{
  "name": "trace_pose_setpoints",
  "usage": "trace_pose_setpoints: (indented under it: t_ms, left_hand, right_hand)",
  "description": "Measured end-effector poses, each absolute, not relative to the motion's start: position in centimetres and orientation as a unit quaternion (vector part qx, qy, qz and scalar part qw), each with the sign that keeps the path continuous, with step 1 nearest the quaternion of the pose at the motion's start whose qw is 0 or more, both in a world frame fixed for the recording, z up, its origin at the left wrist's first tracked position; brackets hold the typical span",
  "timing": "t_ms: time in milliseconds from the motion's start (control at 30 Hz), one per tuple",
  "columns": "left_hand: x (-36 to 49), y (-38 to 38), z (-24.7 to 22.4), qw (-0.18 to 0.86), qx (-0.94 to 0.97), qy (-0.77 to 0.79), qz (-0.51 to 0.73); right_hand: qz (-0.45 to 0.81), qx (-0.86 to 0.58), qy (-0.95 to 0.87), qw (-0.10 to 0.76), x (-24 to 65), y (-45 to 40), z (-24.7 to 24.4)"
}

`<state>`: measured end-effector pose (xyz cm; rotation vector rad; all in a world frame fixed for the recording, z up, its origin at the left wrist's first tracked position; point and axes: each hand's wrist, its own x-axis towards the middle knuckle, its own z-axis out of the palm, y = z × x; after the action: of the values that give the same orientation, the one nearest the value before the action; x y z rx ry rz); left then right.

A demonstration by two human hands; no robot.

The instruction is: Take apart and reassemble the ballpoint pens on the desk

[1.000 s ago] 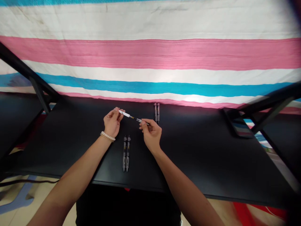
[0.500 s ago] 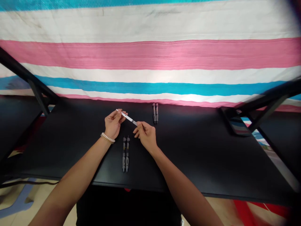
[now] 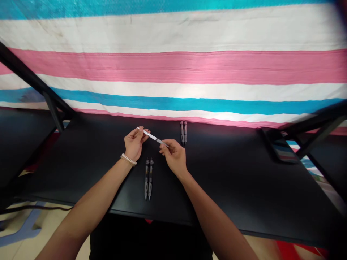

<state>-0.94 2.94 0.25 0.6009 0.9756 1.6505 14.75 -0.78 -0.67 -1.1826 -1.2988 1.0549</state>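
A white pen [image 3: 152, 137] is held slantwise above the black table between my two hands. My left hand [image 3: 135, 143], with a pale twisted band at the wrist, pinches its upper left end. At the lower right end, the fingers of my right hand [image 3: 175, 154] are closed on the tip, which they partly cover. Two dark pens with grey grips [image 3: 148, 180] lie side by side just below the hands. Farther back, beyond my right hand, another pair of pens [image 3: 183, 133] lies close together near the striped sheet.
The black table [image 3: 230, 187] spans the view, with dark metal braces [image 3: 52, 108] at both sides. A phone-like dark device [image 3: 279, 146] rests at the right. A striped sheet [image 3: 173, 66] hangs along the back edge. A cable [image 3: 35, 207] runs by the left front edge.
The view has shifted slightly, so everything sits a little farther right. My right fingers have moved slightly along the pen's end, showing more of its tip. My left hand keeps its hold.
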Motion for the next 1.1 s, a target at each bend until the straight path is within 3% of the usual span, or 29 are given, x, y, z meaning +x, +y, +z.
trace_pose_setpoints:
  t_ms: [233,600,833,1100]
  left_hand:
    - [-0.85,2.75,0.40,0.534,0.260,0.416,0.688]
    - [-1.02,2.90,0.30,0.526,0.260,0.418,0.693]
    - [-1.20,2.72,0.77,0.596,0.258,0.376,0.661]
    - [-1.37,2.55,0.68,0.612,0.285,0.367,0.639]
  right_hand:
    - [0.478,-0.488,-0.538,0.493,14.73,-1.01,-0.38]
    - [0.430,-0.484,-0.579,0.496,14.82,-1.11,-0.62]
    - [0.462,-0.508,-0.559,0.466,14.71,-1.25,-0.32]
    - [0.371,-0.509,-0.627,0.459,15.07,-1.35,-0.21]
